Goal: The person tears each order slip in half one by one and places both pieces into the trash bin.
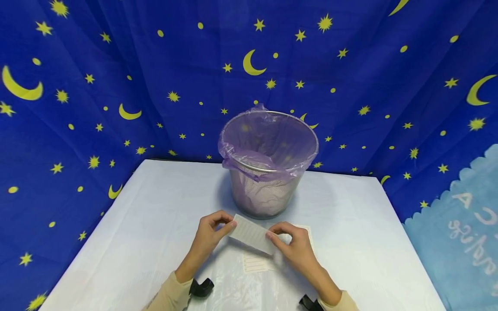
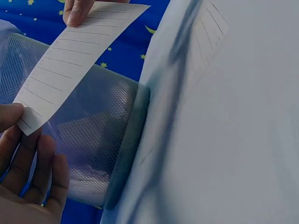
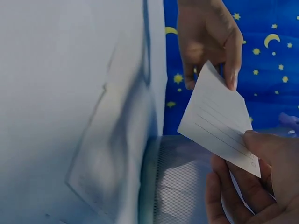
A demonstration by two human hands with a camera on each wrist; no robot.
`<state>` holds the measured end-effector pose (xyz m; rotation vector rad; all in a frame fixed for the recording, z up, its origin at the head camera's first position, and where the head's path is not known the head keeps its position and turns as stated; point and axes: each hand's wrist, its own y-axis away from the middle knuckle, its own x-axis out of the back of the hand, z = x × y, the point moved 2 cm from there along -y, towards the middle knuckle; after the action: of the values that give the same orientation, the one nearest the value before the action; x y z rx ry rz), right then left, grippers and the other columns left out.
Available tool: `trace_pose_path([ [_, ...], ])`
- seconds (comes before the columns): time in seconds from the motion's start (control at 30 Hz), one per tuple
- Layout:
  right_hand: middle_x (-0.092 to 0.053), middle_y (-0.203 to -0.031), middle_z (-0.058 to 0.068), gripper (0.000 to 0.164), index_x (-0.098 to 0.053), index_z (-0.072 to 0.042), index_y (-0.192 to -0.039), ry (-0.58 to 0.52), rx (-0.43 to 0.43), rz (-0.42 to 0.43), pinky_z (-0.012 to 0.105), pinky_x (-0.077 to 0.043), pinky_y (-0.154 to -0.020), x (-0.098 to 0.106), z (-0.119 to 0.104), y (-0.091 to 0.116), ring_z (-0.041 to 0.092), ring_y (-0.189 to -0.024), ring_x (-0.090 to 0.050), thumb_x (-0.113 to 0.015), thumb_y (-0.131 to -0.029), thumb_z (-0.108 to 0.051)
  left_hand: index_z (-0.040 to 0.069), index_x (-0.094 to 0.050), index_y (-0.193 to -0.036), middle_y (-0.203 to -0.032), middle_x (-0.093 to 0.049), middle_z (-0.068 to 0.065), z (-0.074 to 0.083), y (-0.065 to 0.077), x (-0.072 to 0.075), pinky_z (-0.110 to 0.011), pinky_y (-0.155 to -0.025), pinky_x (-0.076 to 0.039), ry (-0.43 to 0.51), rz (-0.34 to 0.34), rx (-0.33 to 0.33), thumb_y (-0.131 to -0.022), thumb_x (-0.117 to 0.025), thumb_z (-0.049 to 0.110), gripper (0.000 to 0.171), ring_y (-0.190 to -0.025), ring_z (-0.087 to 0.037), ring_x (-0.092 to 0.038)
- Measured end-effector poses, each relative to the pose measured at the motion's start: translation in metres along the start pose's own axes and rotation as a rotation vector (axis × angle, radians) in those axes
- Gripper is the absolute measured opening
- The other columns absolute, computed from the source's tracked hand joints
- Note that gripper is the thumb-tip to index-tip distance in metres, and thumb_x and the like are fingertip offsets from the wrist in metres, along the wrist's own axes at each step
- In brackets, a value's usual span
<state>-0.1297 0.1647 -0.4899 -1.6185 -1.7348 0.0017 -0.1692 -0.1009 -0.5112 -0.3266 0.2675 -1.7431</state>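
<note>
A slip of white lined paper (image 1: 252,235) is stretched between both hands above the table. My left hand (image 1: 212,235) pinches its left end between thumb and fingers, and my right hand (image 1: 293,246) pinches the right end the same way. In the left wrist view the ruled paper (image 2: 70,60) bows slightly along its length. The right wrist view shows the paper (image 3: 217,121) tilted, with the thumb on its printed face. Beneath the hands, another lined paper (image 1: 254,263) lies on the table, partly hidden by the held slip.
Just beyond the hands stands a silver mesh wastebasket (image 1: 264,194) lined with a purple plastic bag (image 1: 233,162). A further printed sheet (image 1: 307,231) lies partly behind the right hand on the white table (image 1: 167,203). A blue star-patterned cloth (image 1: 186,65) hangs behind.
</note>
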Motion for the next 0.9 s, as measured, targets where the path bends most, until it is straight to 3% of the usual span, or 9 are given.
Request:
trace_pose_path([
  [0.33,-0.08,-0.088,-0.005,0.005,-0.08,-0.014,-0.094,-0.044,0.012,0.083,0.033,-0.06,-0.075,0.019,-0.018,-0.01,0.01,-0.081,-0.074,-0.083,-0.091,-0.01,-0.004,-0.073,-0.095,-0.088,-0.071,-0.014,0.026,-0.007,-0.007,-0.024,-0.085,-0.054,0.022,-0.006,-0.071,-0.096,-0.073,-0.001,0.003,-0.086,-0.011,-0.066],
  [0.5,-0.079,-0.087,-0.008,0.007,-0.08,-0.015,-0.094,-0.029,0.043,0.076,0.029,-0.059,-0.073,0.026,-0.023,-0.016,0.008,-0.078,-0.073,-0.082,-0.091,-0.009,-0.004,-0.072,-0.094,-0.087,-0.07,-0.012,0.036,-0.013,-0.007,-0.024,-0.086,-0.053,0.016,-0.02,-0.081,-0.096,-0.074,0.002,0.007,-0.086,-0.011,-0.065],
  [0.7,-0.079,-0.087,-0.01,0.008,-0.08,-0.018,-0.094,-0.01,0.061,0.058,0.035,-0.06,-0.072,0.035,-0.028,-0.022,0.008,-0.078,-0.072,-0.082,-0.092,-0.011,0.002,-0.071,-0.093,-0.086,-0.069,-0.013,0.046,-0.018,-0.007,-0.025,-0.086,-0.053,-0.004,-0.039,-0.125,-0.096,-0.072,-0.001,0.005,-0.085,-0.012,-0.064],
  [0.9,-0.079,-0.087,-0.009,0.017,-0.079,-0.022,-0.095,0.0,0.107,0.067,0.027,-0.058,-0.077,0.046,-0.039,-0.03,0.009,-0.079,-0.072,-0.083,-0.09,-0.006,0.004,-0.071,-0.091,-0.086,-0.068,-0.012,0.061,-0.02,-0.007,-0.025,-0.088,-0.054,-0.016,-0.046,-0.137,-0.095,-0.073,-0.002,0.008,-0.085,-0.013,-0.064],
])
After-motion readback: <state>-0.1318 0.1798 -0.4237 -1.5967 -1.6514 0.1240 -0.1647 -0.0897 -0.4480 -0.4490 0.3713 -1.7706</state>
